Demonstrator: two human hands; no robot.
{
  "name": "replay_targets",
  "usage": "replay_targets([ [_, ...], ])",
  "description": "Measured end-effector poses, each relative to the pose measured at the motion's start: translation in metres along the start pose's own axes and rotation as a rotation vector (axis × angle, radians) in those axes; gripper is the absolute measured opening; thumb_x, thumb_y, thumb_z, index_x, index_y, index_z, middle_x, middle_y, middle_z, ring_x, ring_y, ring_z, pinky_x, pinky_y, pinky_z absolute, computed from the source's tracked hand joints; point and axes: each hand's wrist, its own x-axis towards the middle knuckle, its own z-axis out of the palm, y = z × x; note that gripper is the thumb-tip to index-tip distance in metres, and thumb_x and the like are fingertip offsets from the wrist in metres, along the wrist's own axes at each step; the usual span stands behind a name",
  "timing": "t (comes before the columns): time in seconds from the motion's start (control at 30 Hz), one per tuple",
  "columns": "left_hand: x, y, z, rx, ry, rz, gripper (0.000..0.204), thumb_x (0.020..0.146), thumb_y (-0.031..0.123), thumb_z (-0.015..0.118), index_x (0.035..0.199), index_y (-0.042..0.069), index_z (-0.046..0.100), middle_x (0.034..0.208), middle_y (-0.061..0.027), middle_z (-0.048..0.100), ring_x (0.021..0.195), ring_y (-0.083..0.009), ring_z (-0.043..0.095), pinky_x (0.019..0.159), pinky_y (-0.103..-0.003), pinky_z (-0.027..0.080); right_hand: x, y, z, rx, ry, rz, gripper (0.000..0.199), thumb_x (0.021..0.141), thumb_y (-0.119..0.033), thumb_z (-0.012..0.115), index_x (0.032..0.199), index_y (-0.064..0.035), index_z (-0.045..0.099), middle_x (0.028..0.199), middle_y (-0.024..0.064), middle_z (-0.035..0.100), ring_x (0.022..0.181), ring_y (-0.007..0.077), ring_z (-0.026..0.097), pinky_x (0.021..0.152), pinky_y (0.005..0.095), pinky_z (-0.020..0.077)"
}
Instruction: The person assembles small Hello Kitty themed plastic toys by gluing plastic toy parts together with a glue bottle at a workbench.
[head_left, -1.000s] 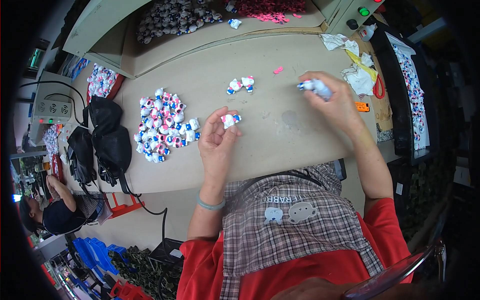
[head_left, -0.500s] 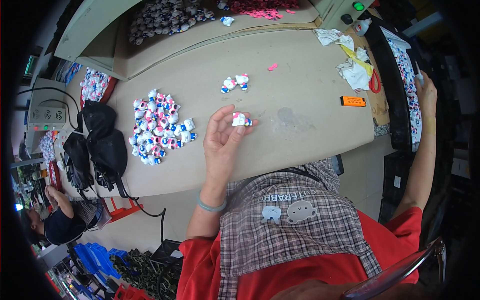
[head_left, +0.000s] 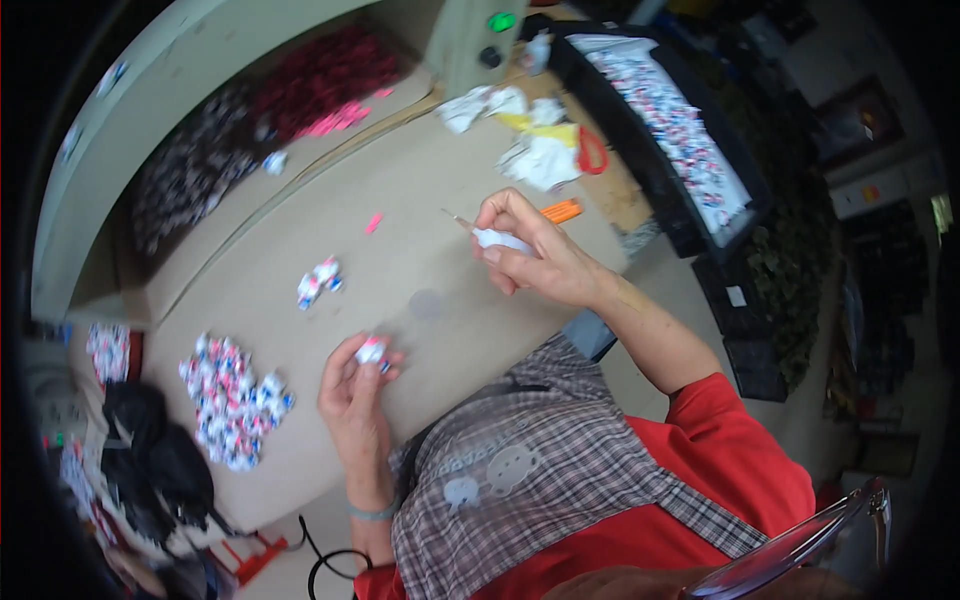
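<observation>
My left hand pinches a small cat figurine, white with pink and blue parts, between thumb and fingers above the table. Farther right, my right hand is closed around a small white needle-tip bottle, its thin tip pointing left. The two hands are apart, and the tip does not touch the figurine. Beyond the left hand lie a couple of similar figurines close together. A pile of figurines covers the table to the left. One small pink piece rests farther back.
An orange lighter lies partly behind my right hand. White and yellow rags and red scissor handles are at the back right. A black tray of figurines stands far right. Heaps of parts fill the shelf; a black bag sits left.
My right hand has come from the tray at the right to above the table, carrying the white bottle. The view has turned and shifted right. My left hand still holds the figurine.
</observation>
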Motion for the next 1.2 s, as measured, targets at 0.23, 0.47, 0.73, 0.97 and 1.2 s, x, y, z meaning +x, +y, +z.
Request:
replay_targets([
  [0.23,0.003,0.003,0.013,-0.117,-0.079,-0.021,0.034,0.092,0.0,0.055,0.126,-0.003,0.054,0.117,-0.0183,0.063,0.099,-0.0244,0.065,0.084,-0.032,0.053,0.0,0.003,0.04,0.023,-0.104,-0.102,0.017,0.094,-0.005,0.052,0.109,-0.0032,0.045,0.098,0.0038,0.052,0.069,0.0069,0.051,0.06,0.0201,0.0419],
  [0.47,-0.002,0.004,0.005,-0.173,-0.097,-0.011,0.034,0.092,-0.002,0.054,0.126,-0.003,0.053,0.115,-0.0208,0.063,0.097,-0.025,0.066,0.082,-0.031,0.055,-0.002,0.021,0.052,0.145,-0.119,-0.145,0.021,0.091,-0.009,0.06,0.11,-0.0008,0.054,0.105,0.0059,0.05,0.075,0.008,0.052,0.065,0.0218,0.0452],
  [0.73,-0.004,-0.003,0.002,-0.216,-0.114,-0.011,0.031,0.092,-0.001,0.056,0.122,-0.003,0.054,0.114,-0.0215,0.063,0.097,-0.0244,0.066,0.082,-0.031,0.054,-0.005,0.013,0.059,0.136,0.046,-0.22,0.031,0.086,-0.003,0.068,0.113,-0.0004,0.054,0.096,0.0088,0.062,0.075,0.0097,0.061,0.064,0.0219,0.0516],
  [0.97,-0.006,-0.003,0.009,-0.174,-0.088,-0.001,0.03,0.091,-0.004,0.056,0.121,-0.004,0.052,0.115,-0.0202,0.062,0.1,-0.0255,0.066,0.084,-0.031,0.054,-0.012,0.017,0.06,-0.09,0.205,-0.456,0.031,0.091,-0.012,0.065,0.116,0.0019,0.055,0.093,0.0129,0.067,0.072,0.0112,0.063,0.062,0.0226,0.0525],
  [1.2,-0.005,-0.007,0.008,-0.127,-0.093,0.034,0.029,0.091,-0.006,0.055,0.12,-0.004,0.051,0.114,-0.0195,0.062,0.102,-0.0259,0.065,0.085,-0.03,0.055,-0.015,0.019,0.061,-0.37,0.258,-0.601,0.031,0.09,-0.017,0.065,0.113,0.0024,0.057,0.09,0.0149,0.068,0.077,0.0182,0.068,0.065,0.0253,0.0534],
])
